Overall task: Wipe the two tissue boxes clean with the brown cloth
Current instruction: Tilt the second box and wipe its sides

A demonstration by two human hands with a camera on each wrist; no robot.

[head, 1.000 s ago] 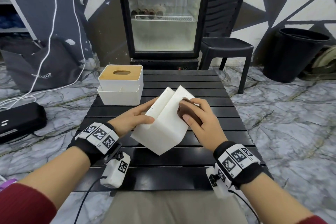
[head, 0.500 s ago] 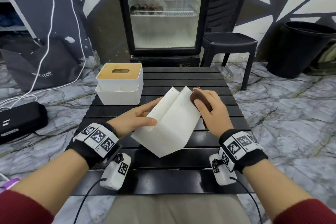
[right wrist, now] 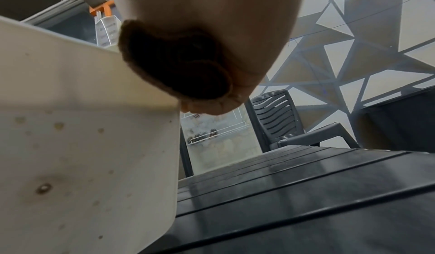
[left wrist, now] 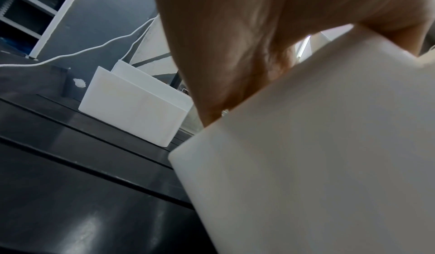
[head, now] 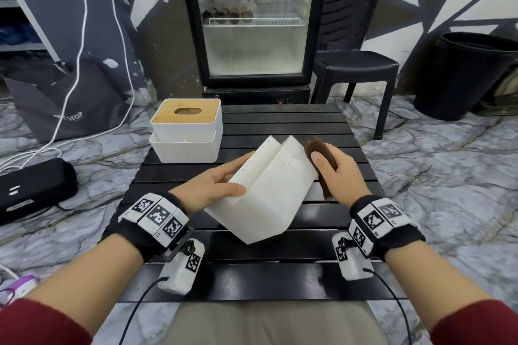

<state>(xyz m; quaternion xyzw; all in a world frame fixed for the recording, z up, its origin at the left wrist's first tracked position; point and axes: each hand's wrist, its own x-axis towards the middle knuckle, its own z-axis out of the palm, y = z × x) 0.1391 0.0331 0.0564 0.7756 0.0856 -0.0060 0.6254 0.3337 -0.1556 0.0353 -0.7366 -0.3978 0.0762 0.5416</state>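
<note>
A white tissue box [head: 266, 190] is tilted on the black slatted table [head: 280, 277], its spotted underside facing up. My left hand [head: 215, 185] grips its left side, thumb on the upper face. My right hand [head: 333, 173] holds the folded brown cloth [head: 319, 157] against the box's right edge. The right wrist view shows the cloth [right wrist: 174, 66] bunched under the fingers on the box's rim [right wrist: 82, 109]. A second white tissue box [head: 186, 131] with a wooden lid stands upright at the back left, also visible in the left wrist view as the second box [left wrist: 134, 105].
A glass-door fridge [head: 252, 22] stands behind the table, a black plastic chair [head: 356, 64] to its right and a black bin [head: 471, 75] farther right. A black case [head: 30, 190] and white cables lie on the marble floor at left.
My right hand has slid the cloth from the middle of the box's upper face outward to its right edge. The left hand keeps its grip; the box has tipped slightly.
</note>
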